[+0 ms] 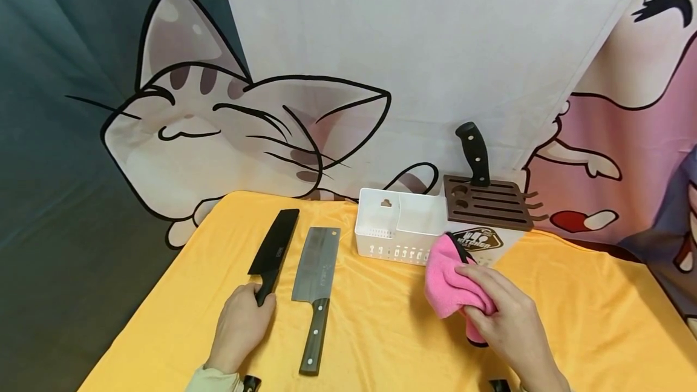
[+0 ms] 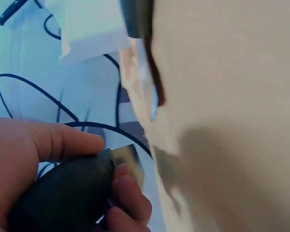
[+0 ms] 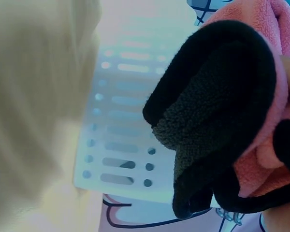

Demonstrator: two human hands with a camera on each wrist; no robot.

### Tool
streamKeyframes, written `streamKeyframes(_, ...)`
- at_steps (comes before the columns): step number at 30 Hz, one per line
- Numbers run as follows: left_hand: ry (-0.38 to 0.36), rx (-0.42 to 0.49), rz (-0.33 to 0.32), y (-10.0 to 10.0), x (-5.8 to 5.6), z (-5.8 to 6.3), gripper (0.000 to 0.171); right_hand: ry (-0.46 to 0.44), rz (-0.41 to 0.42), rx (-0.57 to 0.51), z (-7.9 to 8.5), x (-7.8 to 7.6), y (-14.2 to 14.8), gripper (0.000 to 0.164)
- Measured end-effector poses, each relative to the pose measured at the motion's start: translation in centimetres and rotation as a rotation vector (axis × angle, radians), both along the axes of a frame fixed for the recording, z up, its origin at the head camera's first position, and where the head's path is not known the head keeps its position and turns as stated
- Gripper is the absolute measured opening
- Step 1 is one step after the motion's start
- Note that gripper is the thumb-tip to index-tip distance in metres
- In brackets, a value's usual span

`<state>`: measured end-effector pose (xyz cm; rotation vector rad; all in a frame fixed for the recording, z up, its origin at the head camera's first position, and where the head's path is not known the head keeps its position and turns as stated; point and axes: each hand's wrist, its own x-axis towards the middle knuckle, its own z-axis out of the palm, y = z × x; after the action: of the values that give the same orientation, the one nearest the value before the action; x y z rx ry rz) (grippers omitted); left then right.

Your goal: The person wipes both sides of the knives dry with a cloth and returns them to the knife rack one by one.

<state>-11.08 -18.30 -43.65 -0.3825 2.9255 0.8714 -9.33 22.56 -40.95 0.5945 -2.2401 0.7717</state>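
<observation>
My left hand [image 1: 242, 325] grips the dark handle of a black-bladed kitchen knife [image 1: 276, 241], its blade pointing away from me over the yellow cloth. In the left wrist view, thumb and fingers wrap the handle [image 2: 63, 193]. Just right of it lies a cleaver [image 1: 320, 262] with a steel blade and a riveted handle toward me. My right hand [image 1: 509, 313] pinches a bunched pink cloth [image 1: 449, 277] in front of the knife rack. The right wrist view shows the cloth's dark grey underside [image 3: 217, 96] and black edging.
At the back right stands a white and brown knife rack [image 1: 484, 204] with slots, side hooks and a black-handled knife [image 1: 475, 153] upright in it. A white perforated basket [image 1: 400, 222] adjoins its left side. A printed cat curtain [image 1: 327, 29] hangs behind the yellow tablecloth [image 1: 376, 331].
</observation>
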Motion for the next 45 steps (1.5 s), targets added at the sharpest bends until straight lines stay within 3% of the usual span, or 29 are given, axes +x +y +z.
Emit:
streamKeyframes(6, 0.093, 0.045, 0.004, 1.3, 0.4, 1.4, 0.045, 0.024, 0.019, -0.027, 0.5, 0.4, -0.3, 0.045)
streamKeyframes(12, 0.196, 0.077, -0.012, 2.9, 0.9, 3.0, 0.038, 0.057, 0.035, -0.061, 1.0, 0.5, -0.4, 0.043)
streamKeyframes(21, 0.281, 0.127, -0.083, 5.7, 1.4, 4.4, 0.033, 0.148, 0.083, -0.113, 2.2, 0.6, -0.8, 0.039)
streamKeyframes(28, 0.420, 0.109, -0.223, 7.1, 1.9, 4.0, 0.029, 0.212, 0.128, -0.140, 3.5, 1.0, -1.6, 0.035)
streamKeyframes(35, 0.590, 0.006, -0.411, 7.7, 2.2, 3.4, 0.027, 0.275, 0.156, -0.153, 4.5, 1.5, -2.1, 0.031)
streamKeyframes(45, 0.709, 0.010, -0.619, 7.8, 2.5, 2.6, 0.023, 0.391, 0.286, -0.133, 6.1, 2.2, -3.6, 0.032)
